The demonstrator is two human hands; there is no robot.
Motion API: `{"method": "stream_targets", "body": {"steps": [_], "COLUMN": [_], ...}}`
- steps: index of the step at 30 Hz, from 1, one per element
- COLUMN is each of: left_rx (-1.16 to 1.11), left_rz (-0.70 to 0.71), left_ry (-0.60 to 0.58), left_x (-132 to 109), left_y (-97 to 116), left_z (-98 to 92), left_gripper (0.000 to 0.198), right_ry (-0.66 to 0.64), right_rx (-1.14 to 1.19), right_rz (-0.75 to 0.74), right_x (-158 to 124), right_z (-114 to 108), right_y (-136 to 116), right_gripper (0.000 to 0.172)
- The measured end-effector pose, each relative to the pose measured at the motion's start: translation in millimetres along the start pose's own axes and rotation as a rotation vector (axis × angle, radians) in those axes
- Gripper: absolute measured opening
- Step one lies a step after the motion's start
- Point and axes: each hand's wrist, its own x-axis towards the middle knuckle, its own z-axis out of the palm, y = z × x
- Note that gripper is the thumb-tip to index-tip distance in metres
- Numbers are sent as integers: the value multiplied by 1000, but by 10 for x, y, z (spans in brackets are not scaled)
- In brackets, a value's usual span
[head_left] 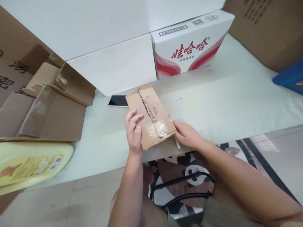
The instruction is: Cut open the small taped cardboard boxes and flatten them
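Observation:
A small brown cardboard box (148, 121) is tilted above the pale green tabletop, its printed face with a dark seam and clear tape turned up. My left hand (134, 130) grips its left side, fingers curled over the top face. At the box's lower right edge is my right hand (187, 133), its fingers closed. A slim, pale object (177, 142) sticks out below those fingers; its kind is not clear, since the hand and box hide most of it. Behind the box lies a phone (117, 101) with a dark screen, partly covered by the box.
A white and red water carton (189, 52) stands at the back beside large white boxes (113, 63). On the left are open cardboard boxes (52, 110) and a yellow bottle (35, 164). A blue object (290, 77) sits at the right edge. A panda-patterned mat (194, 175) shows below.

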Motion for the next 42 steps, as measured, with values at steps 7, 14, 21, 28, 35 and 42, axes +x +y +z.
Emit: {"method": "stream_targets", "body": {"steps": [7, 14, 21, 28, 35, 42], "left_rx": [18, 17, 29, 38, 34, 11], "left_rz": [-22, -40, -46, -44, -32, -12], "left_ry": [0, -5, -5, -6, 9, 20], "left_x": [-1, -2, 1, -1, 0, -12], "left_y": [-1, -3, 11, -6, 1, -3], "left_z": [-1, -5, -3, -5, 7, 13], "left_gripper": [37, 38, 40, 42, 42, 39], "right_ry": [8, 1, 4, 14, 25, 8], "right_rx": [-14, -2, -9, -13, -15, -16], "right_rz": [-14, 0, 1, -18, -15, -5], "right_x": [10, 6, 8, 12, 17, 15], "right_z": [0, 6, 7, 17, 27, 16], "right_y": [14, 5, 11, 28, 34, 23], "right_gripper": [38, 40, 39, 38, 37, 40]}}
